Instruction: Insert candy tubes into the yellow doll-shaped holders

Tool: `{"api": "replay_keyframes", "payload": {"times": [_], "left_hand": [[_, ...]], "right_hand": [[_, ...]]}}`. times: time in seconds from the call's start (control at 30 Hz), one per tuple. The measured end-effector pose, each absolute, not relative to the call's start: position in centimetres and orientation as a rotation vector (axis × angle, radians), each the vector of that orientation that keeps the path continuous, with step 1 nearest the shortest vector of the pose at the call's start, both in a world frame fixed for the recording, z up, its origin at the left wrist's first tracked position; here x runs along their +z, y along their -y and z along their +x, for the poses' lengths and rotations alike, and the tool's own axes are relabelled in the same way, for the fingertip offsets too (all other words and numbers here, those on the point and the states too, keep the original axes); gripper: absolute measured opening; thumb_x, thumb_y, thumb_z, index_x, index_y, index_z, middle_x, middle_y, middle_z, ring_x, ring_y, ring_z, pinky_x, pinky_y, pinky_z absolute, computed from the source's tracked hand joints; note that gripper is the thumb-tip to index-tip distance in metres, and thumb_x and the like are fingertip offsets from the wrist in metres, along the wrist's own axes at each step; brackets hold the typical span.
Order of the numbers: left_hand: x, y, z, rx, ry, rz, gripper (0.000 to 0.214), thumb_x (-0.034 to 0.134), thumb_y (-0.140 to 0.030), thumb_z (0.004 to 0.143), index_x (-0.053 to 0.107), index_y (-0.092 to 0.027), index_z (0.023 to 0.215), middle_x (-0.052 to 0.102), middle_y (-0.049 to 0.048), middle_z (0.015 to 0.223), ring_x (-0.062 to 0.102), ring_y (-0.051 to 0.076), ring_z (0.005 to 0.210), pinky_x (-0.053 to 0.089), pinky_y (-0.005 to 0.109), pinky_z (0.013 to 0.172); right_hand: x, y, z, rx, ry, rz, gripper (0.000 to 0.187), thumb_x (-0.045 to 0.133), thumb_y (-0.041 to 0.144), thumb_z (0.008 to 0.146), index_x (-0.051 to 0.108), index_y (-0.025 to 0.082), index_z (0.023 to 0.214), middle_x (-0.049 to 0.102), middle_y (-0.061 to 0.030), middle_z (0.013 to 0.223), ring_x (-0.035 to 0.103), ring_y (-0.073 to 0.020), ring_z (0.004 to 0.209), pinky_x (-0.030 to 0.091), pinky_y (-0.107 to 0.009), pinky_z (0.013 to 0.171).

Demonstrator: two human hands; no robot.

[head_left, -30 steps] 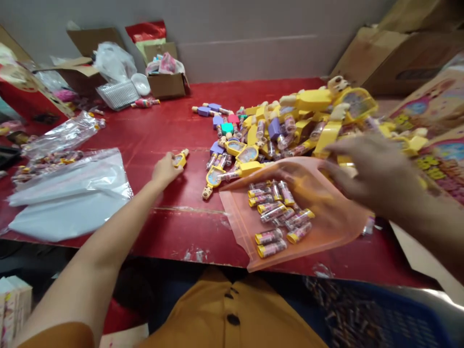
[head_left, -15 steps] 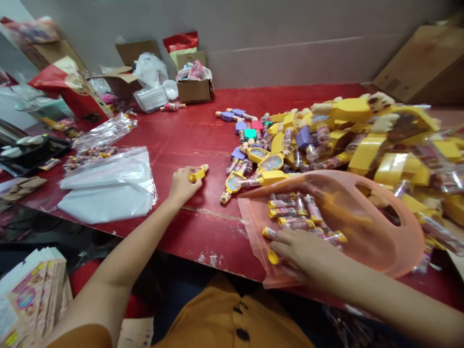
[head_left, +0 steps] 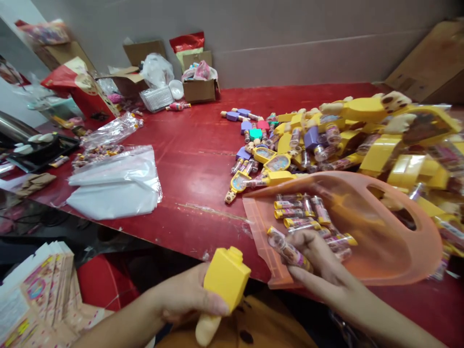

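The hands are apart. The left hand [head_left: 184, 292] clamps a yellow plastic toy piece [head_left: 226, 275], its long axis nearly upright, cream end pointing down. The right hand [head_left: 319, 261] pinches a candy tube [head_left: 288, 249], slanting down rightward, over an orange zip bag [head_left: 391, 232]; a heap of yellow toy parts [head_left: 379, 154] lies beyond on the red table [head_left: 195, 193].

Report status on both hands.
Left hand gripping a yellow plastic toy piece. Right hand pinching a candy tube over the orange zip bag. Yellow toy heap just beyond the bag.
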State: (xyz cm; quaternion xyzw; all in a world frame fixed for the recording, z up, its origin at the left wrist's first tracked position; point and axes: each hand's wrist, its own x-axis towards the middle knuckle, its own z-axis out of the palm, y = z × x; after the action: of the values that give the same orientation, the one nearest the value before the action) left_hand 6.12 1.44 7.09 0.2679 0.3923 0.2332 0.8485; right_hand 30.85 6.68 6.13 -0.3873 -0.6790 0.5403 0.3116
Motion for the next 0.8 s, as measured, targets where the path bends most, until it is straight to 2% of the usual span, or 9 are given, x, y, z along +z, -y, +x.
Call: {"api": "replay_keyframes", "payload": {"times": [0.13, 0.2, 0.27, 0.37, 0.47, 0.57, 0.7, 0.8], "left_hand": [[6.7, -1.6, 5.7, 0.605, -0.918, 0.684, 0.061, 0.078, -0.039, 0.061, 0.050, -0.016, 0.109, 0.063, 0.0056, 0.087, 0.055, 0.008, 0.057, 0.041, 0.017, 0.048], [6.9, -1.9, 5.5, 0.594, -1.021, 0.748, 0.063, 0.078, -0.039, 0.061, 0.048, -0.017, 0.112, 0.062, 0.0027, 0.081, 0.051, 0.006, 0.052, 0.036, 0.014, 0.041], [7.0, -1.9, 5.6, 0.541, -1.065, 0.790, 0.064, 0.076, -0.048, 0.062, 0.050, -0.015, 0.110, 0.060, 0.0023, 0.079, 0.050, 0.007, 0.054, 0.034, 0.014, 0.039], [6.9, -1.3, 6.0, 0.493, -1.040, 0.825, 0.069, 0.073, -0.058, 0.060, 0.051, -0.015, 0.108, 0.059, 0.0032, 0.083, 0.052, 0.010, 0.061, 0.039, 0.017, 0.045], [6.2, -0.9, 6.1, 0.492, -1.007, 0.876, 0.067, 0.076, -0.055, 0.058, 0.052, -0.016, 0.107, 0.058, 0.0032, 0.089, 0.054, 0.013, 0.074, 0.045, 0.023, 0.063], [6.3, -0.7, 6.3, 0.474, -0.945, 0.912, 0.064, 0.076, -0.052, 0.058, 0.052, -0.017, 0.106, 0.058, 0.0033, 0.090, 0.054, 0.014, 0.077, 0.043, 0.025, 0.067], [7.8, 0.2, 7.1, 0.485, -0.961, 0.923, 0.055, 0.078, -0.042, 0.056, 0.055, -0.015, 0.098, 0.060, 0.0023, 0.088, 0.055, 0.013, 0.075, 0.042, 0.022, 0.065], [8.5, 1.0, 7.7, 0.422, -0.950, 0.931, 0.049, 0.078, -0.035, 0.056, 0.055, -0.015, 0.094, 0.059, -0.0001, 0.083, 0.053, 0.010, 0.068, 0.043, 0.020, 0.061]], "right_hand": [[6.9, -7.0, 30.7, 1.074, 2.232, -0.905, 0.021, 0.047, 0.029, 0.092, 0.047, 0.023, 0.112, 0.058, -0.0086, 0.102, 0.057, -0.0197, 0.094, 0.051, -0.029, 0.075], [7.3, -7.2, 30.4, 0.914, 2.342, -0.809, 0.021, 0.046, 0.024, 0.092, 0.052, 0.024, 0.112, 0.059, -0.0074, 0.099, 0.056, -0.0192, 0.090, 0.049, -0.031, 0.075], [7.8, -7.1, 30.2, 0.768, 2.347, -0.818, 0.018, 0.051, 0.024, 0.090, 0.059, 0.026, 0.106, 0.056, -0.0052, 0.090, 0.054, -0.0185, 0.084, 0.047, -0.031, 0.073], [8.7, -6.3, 30.2, 0.812, 2.210, -0.895, 0.011, 0.057, 0.026, 0.087, 0.061, 0.024, 0.097, 0.053, -0.0016, 0.076, 0.052, -0.0152, 0.071, 0.044, -0.027, 0.064], [9.5, -5.3, 30.5, 1.094, 1.966, -0.928, 0.013, 0.055, 0.032, 0.087, 0.051, 0.020, 0.088, 0.054, 0.0008, 0.070, 0.051, -0.0123, 0.061, 0.043, -0.023, 0.055], [10.4, -4.3, 31.2, 1.199, 1.926, -0.943, 0.017, 0.056, 0.034, 0.083, 0.047, 0.020, 0.083, 0.053, 0.0005, 0.075, 0.052, -0.0112, 0.062, 0.045, -0.022, 0.055], [11.0, -2.7, 32.3, 1.108, 2.175, -0.891, 0.008, 0.054, 0.023, 0.086, 0.051, 0.019, 0.092, 0.057, -0.0017, 0.084, 0.056, -0.0117, 0.071, 0.048, -0.022, 0.062], [10.9, -1.6, 32.4, 0.890, 2.477, -0.777, 0.015, 0.044, 0.019, 0.093, 0.051, 0.017, 0.106, 0.060, -0.0060, 0.093, 0.058, -0.0135, 0.081, 0.048, -0.022, 0.067]]}}
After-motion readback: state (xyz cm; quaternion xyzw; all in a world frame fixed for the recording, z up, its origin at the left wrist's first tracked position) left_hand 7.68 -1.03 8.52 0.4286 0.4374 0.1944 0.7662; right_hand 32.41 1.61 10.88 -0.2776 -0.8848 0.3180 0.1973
